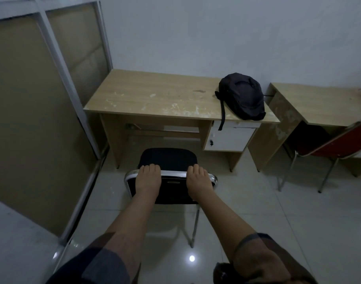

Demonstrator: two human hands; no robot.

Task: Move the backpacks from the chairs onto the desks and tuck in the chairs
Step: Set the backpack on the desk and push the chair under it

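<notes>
A black chair (169,158) with a chrome frame stands on the tiled floor in front of a wooden desk (146,95), its seat short of the desk's edge. My left hand (148,178) and my right hand (198,179) both grip the top rail of the chair's backrest, fingers curled over it. A black backpack (242,96) lies on the right end of the desk, one strap hanging down over the white drawer unit (229,138).
A second wooden desk (319,105) stands to the right, with a red chair (339,148) partly under it. A framed partition panel (32,103) closes off the left side. The white wall runs behind both desks.
</notes>
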